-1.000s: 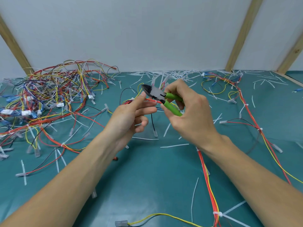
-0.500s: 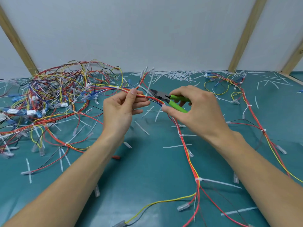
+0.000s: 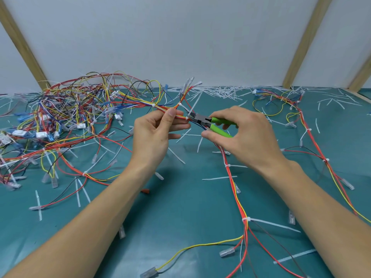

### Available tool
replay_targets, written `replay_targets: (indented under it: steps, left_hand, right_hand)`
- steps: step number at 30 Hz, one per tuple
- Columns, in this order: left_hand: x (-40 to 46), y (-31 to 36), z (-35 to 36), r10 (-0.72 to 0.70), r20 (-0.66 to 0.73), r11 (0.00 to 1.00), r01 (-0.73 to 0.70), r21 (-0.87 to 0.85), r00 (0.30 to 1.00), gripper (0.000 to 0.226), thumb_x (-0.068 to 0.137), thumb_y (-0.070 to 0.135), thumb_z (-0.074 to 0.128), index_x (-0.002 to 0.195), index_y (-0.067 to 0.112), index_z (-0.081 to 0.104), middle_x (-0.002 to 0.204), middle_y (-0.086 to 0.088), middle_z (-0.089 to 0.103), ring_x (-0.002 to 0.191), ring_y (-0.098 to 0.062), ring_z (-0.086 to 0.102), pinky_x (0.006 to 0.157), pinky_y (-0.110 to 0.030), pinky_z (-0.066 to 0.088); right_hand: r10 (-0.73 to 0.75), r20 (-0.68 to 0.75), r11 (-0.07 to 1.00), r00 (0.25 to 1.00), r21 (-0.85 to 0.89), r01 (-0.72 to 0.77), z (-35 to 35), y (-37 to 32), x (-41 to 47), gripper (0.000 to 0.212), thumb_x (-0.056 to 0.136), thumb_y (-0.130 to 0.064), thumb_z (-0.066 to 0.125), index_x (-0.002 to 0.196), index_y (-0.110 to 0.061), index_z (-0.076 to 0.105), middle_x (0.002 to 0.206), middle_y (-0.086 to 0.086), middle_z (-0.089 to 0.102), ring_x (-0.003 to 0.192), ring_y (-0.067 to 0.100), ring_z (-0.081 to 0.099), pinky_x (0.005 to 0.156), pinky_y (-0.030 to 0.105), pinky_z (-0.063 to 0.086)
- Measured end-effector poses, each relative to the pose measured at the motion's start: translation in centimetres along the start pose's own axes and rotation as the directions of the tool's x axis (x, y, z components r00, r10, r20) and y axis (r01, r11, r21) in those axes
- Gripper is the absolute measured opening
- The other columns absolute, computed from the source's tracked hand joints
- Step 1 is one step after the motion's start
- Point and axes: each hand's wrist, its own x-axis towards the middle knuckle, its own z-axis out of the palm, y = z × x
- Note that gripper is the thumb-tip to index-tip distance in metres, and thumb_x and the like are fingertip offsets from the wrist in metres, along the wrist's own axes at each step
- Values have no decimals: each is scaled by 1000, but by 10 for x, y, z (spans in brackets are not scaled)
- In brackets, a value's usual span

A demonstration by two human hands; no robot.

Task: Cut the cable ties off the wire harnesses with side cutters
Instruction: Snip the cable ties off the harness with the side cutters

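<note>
Left hand [image 3: 154,133] pinching limp, light wire harness [image 3: 234,177] beside a cable tie [image 3: 187,117]. Right hand [image 3: 241,133] wrapped round green side cutters [image 3: 202,120], tips at that tie. Likely best held taut close by.

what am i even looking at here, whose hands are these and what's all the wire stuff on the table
This is one picture from a camera worn on a person's head, looking forward and down, so the two bare arms reaching in belong to the wearer. There is no robot.

The left hand pinches a wire harness, a bundle of red, yellow and orange wires that trails down across the green table. The right hand grips green-handled side cutters, whose tips sit at a white cable tie right beside the left fingertips.

More ties still bind that harness lower down, such as this one. To the left lies a tangled pile of harnesses. White strips, which look like cut-off ties, are scattered along the back edge by the wall.
</note>
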Motion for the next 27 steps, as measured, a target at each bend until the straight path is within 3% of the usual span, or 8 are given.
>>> replay_targets:
  steps: [5,16,27]
  left_hand:
    - [0,-1,1,16,3,1000,-16,21,1000,25,104,21,51,93,9,70,83,-1,78,82,-19,77,62,-26,59]
    - [0,-2,1,12,-23,999,-12,32,1000,25,104,19,52,94,4,70,77,-4,77,77,-20,77,61,-25,59]
    - [-1,-3,1,9,-30,999,-8,31,1000,26,103,21,54,91,4,71,74,-5,76,74,-20,76,60,-24,58]
  right_hand:
    - [-7,-2,1000,1000,-20,7,0,2,0,37,81,-61,76,104,-32,78,92,-10,72,84,15,67,78,42,53]
    - [-38,22,999,999,-25,39,0,5,0,22,84,-45,80,102,-33,80,86,-11,70,75,17,61,72,42,51]
    - [-54,55,999,997,5,54,2,8,1,14,84,-38,81,95,-29,80,75,-13,64,64,7,49,65,36,45]
